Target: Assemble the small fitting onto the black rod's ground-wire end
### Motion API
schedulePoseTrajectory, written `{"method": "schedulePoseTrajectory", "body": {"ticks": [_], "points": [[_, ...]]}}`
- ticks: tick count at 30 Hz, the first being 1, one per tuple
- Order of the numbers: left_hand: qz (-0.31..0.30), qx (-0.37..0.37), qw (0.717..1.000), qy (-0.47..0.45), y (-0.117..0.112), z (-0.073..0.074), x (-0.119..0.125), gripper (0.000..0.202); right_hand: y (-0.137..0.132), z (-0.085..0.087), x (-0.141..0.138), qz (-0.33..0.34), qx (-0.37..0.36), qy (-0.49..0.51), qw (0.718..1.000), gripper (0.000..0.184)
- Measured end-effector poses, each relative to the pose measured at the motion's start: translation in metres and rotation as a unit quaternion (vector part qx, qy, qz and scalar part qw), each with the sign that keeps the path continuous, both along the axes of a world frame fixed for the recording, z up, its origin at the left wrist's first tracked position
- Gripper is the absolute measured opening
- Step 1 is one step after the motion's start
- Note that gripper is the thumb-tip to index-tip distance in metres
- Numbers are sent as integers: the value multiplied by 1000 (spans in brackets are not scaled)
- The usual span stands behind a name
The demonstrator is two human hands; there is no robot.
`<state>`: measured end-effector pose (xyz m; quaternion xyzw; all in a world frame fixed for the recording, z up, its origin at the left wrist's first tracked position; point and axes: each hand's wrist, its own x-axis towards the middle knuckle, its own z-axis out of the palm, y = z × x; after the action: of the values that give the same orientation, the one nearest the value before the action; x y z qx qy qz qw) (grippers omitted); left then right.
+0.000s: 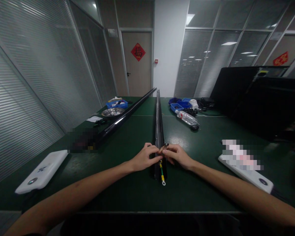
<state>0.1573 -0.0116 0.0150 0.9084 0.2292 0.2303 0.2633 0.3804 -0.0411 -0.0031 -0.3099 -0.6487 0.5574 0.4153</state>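
Observation:
A long black channel-shaped bar (158, 121) runs away from me along the middle of the green table. My left hand (145, 158) rests at its near end, thumb and fingers closed together over the bar; what they pinch, if anything, is hidden. From the other side my right hand (178, 155) meets it, fingers closed around a small metal part (166, 145) whose top sticks up above them. Just below the fingertips, a short green-and-yellow wire (162, 171) with a ring terminal (164, 183) lies over the bar's near end.
Another long black bar (127, 114) lies at the left. Beyond it are a metal bowl (112, 112) and a blue tray (116, 104). At the right are a plastic bottle (186, 118) and blue bins (177, 107). White devices (43, 172) flank my arms; black equipment (258, 101) stands far right.

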Motion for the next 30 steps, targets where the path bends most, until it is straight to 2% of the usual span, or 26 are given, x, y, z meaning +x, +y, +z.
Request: {"method": "schedulePoseTrajectory", "body": {"ticks": [6, 11, 30], "points": [[9, 10, 1000, 0, 0, -3, 1, 15, 11, -2, 3, 45, -75, 71, 994, 31], [20, 11, 1000, -13, -1, -3, 2, 10, 14, -3, 5, 21, -126, 135, 983, 29], [15, 18, 1000, 2, -2, -1, 2, 17, 16, -6, 6, 21, -129, 121, 984, 28]]}}
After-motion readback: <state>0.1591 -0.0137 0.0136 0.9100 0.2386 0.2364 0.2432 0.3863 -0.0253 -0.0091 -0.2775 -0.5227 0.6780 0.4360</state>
